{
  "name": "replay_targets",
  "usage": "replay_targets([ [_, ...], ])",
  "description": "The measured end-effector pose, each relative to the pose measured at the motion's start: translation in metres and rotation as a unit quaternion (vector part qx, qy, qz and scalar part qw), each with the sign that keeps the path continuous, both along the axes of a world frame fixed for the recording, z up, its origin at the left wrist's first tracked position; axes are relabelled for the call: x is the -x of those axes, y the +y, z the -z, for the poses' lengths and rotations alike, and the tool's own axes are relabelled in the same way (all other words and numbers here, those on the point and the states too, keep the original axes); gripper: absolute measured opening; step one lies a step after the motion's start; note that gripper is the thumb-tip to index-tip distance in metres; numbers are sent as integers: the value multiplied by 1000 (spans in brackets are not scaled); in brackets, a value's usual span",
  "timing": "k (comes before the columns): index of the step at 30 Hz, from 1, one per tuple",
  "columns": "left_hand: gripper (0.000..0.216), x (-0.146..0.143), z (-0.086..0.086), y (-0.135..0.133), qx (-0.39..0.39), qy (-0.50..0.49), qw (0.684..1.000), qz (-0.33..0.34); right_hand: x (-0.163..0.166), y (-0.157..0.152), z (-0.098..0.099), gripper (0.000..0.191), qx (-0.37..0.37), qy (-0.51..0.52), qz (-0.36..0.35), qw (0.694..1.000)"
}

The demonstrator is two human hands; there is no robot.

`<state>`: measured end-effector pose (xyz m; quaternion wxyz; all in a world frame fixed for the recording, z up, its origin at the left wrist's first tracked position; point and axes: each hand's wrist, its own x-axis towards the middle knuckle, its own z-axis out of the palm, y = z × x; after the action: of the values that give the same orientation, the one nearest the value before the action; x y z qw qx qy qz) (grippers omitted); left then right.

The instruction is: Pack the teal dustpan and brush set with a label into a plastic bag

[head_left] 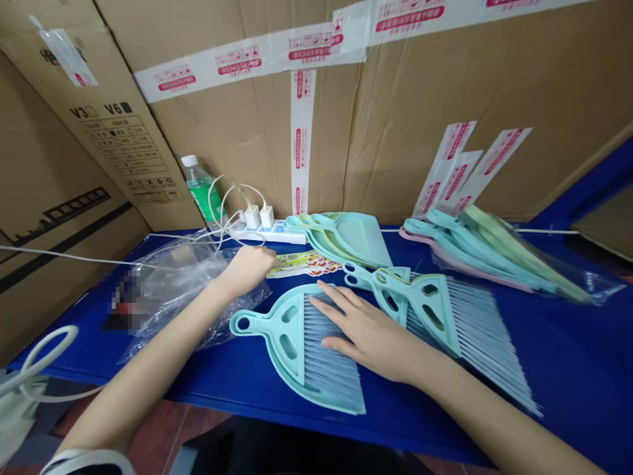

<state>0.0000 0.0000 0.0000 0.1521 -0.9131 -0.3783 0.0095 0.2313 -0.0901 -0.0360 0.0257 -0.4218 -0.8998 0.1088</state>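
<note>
Though cluttered, blue table [583, 363] before cardboard [494, 79].

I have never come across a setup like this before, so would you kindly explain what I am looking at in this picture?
Gladly. There is no machine here, just a person's two bare hands, seen from a camera worn on their head, looking forward and down.

The right hand lies open on the bristles of a light teal brush that sits in a matching dustpan. The left hand is curled at the end of some printed slips; whether it grips one is unclear.

Also on the blue table are more brushes, more dustpans, crumpled clear plastic, a power strip and a bottle. Cardboard stands behind.
</note>
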Motion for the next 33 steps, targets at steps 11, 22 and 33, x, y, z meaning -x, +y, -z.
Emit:
replay_targets([
  [11,22,29,-10,-43,-134,-311,935,105,-7,7,0,45,-61,301,59,950],
  [22,16,-2,21,-53,1,-402,886,229,11,2,12,76,384,524,-12,760],
  [33,27,-4,29,-48,-70,-324,927,177,-9,-2,-9,61,465,329,68,819],
])
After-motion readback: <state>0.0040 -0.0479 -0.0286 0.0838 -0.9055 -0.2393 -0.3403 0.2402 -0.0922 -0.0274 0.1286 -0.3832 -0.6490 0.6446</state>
